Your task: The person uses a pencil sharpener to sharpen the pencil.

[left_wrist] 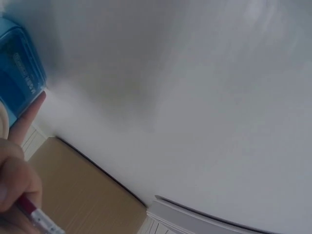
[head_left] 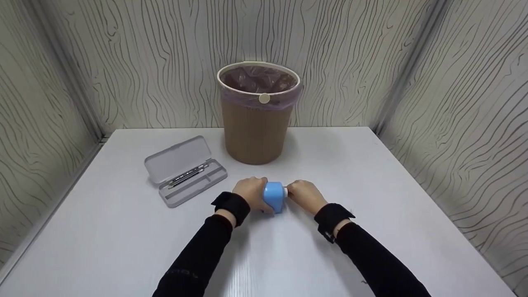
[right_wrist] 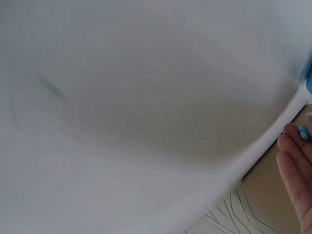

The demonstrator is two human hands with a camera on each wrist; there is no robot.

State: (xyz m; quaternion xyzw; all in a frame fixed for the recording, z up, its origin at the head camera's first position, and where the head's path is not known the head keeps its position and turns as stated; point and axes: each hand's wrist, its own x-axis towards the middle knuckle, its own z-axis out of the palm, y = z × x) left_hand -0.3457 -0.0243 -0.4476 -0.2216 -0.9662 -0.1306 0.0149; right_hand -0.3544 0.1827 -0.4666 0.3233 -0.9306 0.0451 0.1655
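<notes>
A blue pencil sharpener (head_left: 274,197) is held low over the white table. My left hand (head_left: 251,193) grips it from the left; in the left wrist view a finger reaches along its see-through blue case (left_wrist: 18,68). Beneath the left hand's curled fingers shows a pencil (left_wrist: 40,216) with a dark red end and silver band; the head view hides it. On the other side my right hand (head_left: 306,195) is at the white part (head_left: 285,192) of the sharpener. The right wrist view shows its fingers (right_wrist: 292,168) round a small blue crank knob (right_wrist: 304,132), partly cut off.
To the left lies an open grey pencil case (head_left: 192,185), its lid folded back, with a few pencils (head_left: 187,176) inside. A brown bin (head_left: 255,132) lined with a purplish bag stands behind the hands. Wood-patterned panels (head_left: 173,62) enclose the white table (head_left: 123,247).
</notes>
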